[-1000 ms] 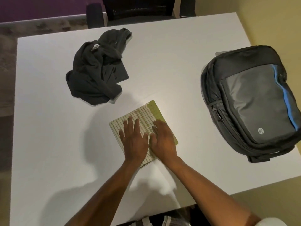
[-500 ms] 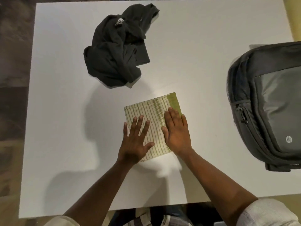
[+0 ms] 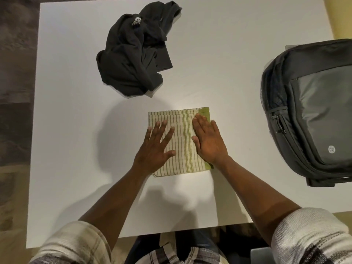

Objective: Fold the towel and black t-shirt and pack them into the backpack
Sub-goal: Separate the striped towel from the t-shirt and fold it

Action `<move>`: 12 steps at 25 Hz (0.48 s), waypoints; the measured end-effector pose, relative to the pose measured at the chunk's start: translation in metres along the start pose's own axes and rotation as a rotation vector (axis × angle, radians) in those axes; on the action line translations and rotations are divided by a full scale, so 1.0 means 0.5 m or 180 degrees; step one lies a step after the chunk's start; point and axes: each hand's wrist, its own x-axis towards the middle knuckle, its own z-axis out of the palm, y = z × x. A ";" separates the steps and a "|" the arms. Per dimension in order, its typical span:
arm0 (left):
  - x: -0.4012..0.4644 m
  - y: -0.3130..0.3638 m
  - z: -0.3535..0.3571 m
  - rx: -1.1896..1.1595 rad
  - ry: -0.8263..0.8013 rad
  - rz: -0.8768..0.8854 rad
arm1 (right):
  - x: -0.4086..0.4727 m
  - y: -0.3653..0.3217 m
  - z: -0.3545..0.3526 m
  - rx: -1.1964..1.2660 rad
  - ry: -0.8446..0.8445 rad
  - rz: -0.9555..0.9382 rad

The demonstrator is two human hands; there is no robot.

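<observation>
A folded towel (image 3: 182, 130), cream with green stripes and a green right edge, lies as a flat square in the middle of the white table (image 3: 66, 130). My left hand (image 3: 155, 149) presses flat on its left half with fingers spread. My right hand (image 3: 208, 141) presses flat on its right half, fingers straight and together. The black t-shirt (image 3: 131, 54) sits crumpled in a heap at the back of the table, apart from the towel. A grey and black backpack (image 3: 312, 111) lies flat on the table's right side, its zips closed as far as I can see.
Bare table surface surrounds the towel on the left and between the towel and the backpack. The backpack overhangs the table's right edge. The table's near edge runs just below my forearms. Carpet shows at the left.
My hands have slid apart on the towel, the left toward its left half and the right toward its right edge. The towel now lies squarer to me. My view has shifted forward and down.
</observation>
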 end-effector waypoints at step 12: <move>-0.175 0.015 0.015 -0.0451 0.0195 0.0155 | -0.222 -0.033 0.032 -0.0124 -0.0093 -0.0264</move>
